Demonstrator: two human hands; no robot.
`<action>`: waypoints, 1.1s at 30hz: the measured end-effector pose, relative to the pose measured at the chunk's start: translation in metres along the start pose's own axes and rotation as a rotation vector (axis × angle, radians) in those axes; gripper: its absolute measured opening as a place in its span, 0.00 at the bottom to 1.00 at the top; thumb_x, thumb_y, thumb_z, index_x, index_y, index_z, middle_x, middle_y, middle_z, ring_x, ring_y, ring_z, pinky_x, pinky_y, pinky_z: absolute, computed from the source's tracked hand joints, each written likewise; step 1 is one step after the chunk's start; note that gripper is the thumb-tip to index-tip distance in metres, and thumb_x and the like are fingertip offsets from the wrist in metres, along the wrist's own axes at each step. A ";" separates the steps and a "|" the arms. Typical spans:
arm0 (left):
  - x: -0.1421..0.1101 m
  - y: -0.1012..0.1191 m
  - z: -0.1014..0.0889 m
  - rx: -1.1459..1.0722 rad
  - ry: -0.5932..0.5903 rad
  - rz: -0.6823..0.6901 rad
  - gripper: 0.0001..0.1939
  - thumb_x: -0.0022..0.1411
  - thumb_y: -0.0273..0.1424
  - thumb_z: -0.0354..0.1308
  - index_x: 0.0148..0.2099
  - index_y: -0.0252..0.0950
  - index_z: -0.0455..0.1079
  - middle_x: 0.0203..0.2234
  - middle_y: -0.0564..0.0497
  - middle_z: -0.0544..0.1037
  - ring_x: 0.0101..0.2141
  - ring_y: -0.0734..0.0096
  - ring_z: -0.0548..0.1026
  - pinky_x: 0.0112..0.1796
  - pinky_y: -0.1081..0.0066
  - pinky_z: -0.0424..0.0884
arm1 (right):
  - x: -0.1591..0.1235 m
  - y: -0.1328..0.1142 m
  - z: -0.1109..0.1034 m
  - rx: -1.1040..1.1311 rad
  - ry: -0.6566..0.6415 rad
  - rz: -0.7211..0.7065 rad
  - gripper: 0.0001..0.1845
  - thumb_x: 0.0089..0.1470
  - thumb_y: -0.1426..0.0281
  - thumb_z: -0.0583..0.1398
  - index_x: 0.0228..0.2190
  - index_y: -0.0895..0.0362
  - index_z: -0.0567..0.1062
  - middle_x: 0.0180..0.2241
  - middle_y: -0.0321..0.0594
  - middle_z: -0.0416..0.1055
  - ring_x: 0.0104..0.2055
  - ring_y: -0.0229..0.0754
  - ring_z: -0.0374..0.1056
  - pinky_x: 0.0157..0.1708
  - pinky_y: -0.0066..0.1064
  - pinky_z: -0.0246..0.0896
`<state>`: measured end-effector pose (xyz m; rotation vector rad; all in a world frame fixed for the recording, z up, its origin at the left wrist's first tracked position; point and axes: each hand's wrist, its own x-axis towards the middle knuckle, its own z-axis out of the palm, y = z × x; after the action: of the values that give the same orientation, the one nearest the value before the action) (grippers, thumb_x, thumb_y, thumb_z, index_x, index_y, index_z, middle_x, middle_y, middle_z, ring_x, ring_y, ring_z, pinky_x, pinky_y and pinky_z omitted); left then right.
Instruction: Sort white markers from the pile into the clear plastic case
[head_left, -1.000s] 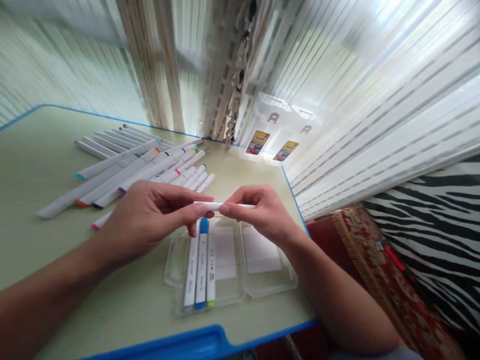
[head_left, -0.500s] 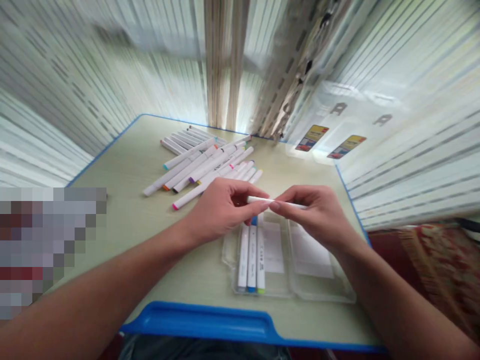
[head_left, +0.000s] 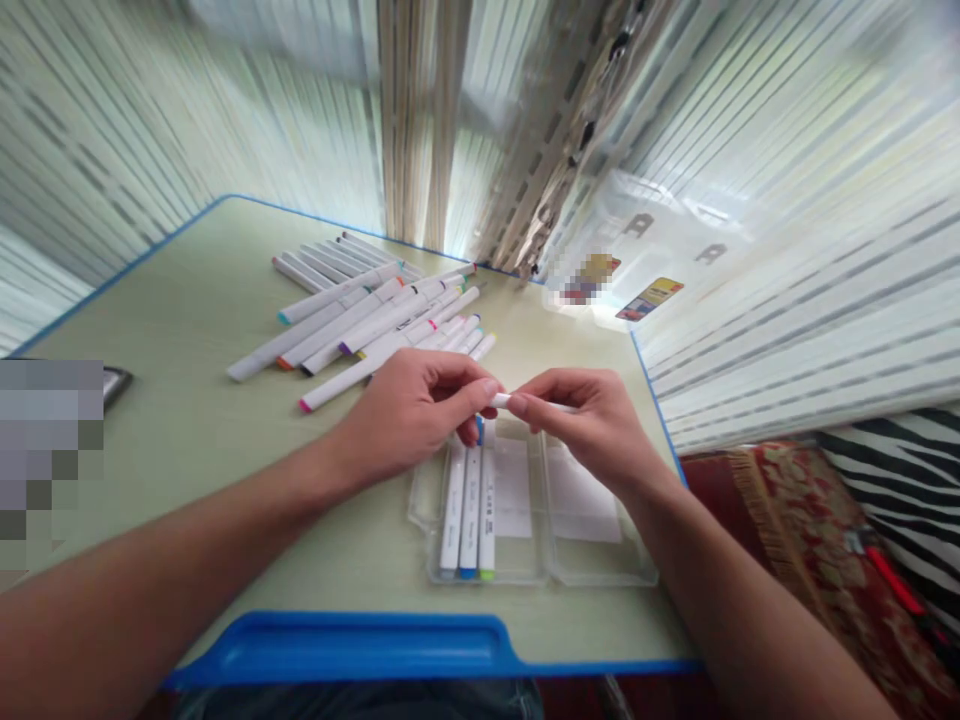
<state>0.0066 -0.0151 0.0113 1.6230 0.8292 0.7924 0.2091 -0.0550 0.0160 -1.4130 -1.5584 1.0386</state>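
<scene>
A white marker (head_left: pixel 500 400) is pinched between my two hands, just above an opened clear plastic case (head_left: pixel 555 565). My left hand (head_left: pixel 424 405) has its thumb and fingers closed on the left end. My right hand (head_left: pixel 589 410) grips the other end, and its palm hides part of the barrel. Three white markers (head_left: pixel 469 515) stand side by side in the case's left half, with grey, blue and lime green ends; my left fingers overlap their tops. Behind my left hand lies a loose pile of white markers (head_left: pixel 360 320) with variously coloured ends.
The pale table (head_left: pixel 180 480) has a blue rim and a blue front tray (head_left: pixel 367 645). Clear plastic packaging with labels (head_left: pixel 649 298) stands at the back right by the curtain (head_left: pixel 300 120). A dark-edged object (head_left: pixel 116 385), mostly blurred out, lies at left. Patterned cloth (head_left: pixel 810 530) is at right.
The view has shifted, so the table and markers sit further left. My left thumb has slid along the marker toward my right hand, covering more of its left end.
</scene>
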 end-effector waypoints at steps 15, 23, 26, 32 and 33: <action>-0.001 -0.003 0.003 -0.066 -0.032 -0.027 0.09 0.58 0.31 0.66 0.38 0.29 0.79 0.23 0.49 0.79 0.22 0.73 0.77 0.23 0.77 0.71 | 0.000 0.000 -0.001 0.010 -0.008 0.017 0.16 0.42 0.60 0.74 0.28 0.59 0.84 0.25 0.41 0.80 0.24 0.39 0.69 0.23 0.28 0.61; 0.002 -0.003 0.001 -0.130 0.009 -0.030 0.06 0.61 0.29 0.63 0.36 0.31 0.77 0.25 0.52 0.79 0.22 0.76 0.76 0.24 0.77 0.73 | 0.002 0.005 -0.003 0.141 -0.044 0.061 0.12 0.51 0.62 0.70 0.29 0.59 0.84 0.20 0.36 0.74 0.19 0.31 0.58 0.18 0.25 0.49; 0.002 -0.002 0.000 -0.135 0.055 -0.061 0.06 0.60 0.30 0.63 0.36 0.31 0.77 0.24 0.52 0.79 0.20 0.75 0.76 0.23 0.77 0.72 | 0.002 0.004 -0.003 0.142 -0.036 0.071 0.13 0.48 0.62 0.72 0.32 0.60 0.84 0.22 0.37 0.75 0.19 0.32 0.59 0.18 0.25 0.51; 0.004 -0.004 -0.002 -0.293 0.157 -0.083 0.06 0.59 0.31 0.62 0.35 0.32 0.76 0.22 0.53 0.76 0.21 0.75 0.75 0.24 0.76 0.72 | 0.002 0.003 -0.005 0.252 -0.058 0.089 0.14 0.50 0.62 0.71 0.36 0.59 0.85 0.23 0.39 0.78 0.19 0.31 0.62 0.17 0.24 0.54; 0.004 -0.004 -0.003 -0.339 0.173 -0.086 0.06 0.59 0.30 0.62 0.35 0.32 0.76 0.22 0.53 0.76 0.21 0.75 0.74 0.24 0.76 0.72 | 0.002 0.003 -0.005 0.274 -0.064 0.088 0.14 0.51 0.63 0.71 0.36 0.59 0.85 0.24 0.39 0.78 0.19 0.31 0.62 0.17 0.24 0.54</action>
<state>0.0060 -0.0091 0.0078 1.2243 0.8293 0.9653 0.2151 -0.0524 0.0152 -1.2775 -1.3483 1.3075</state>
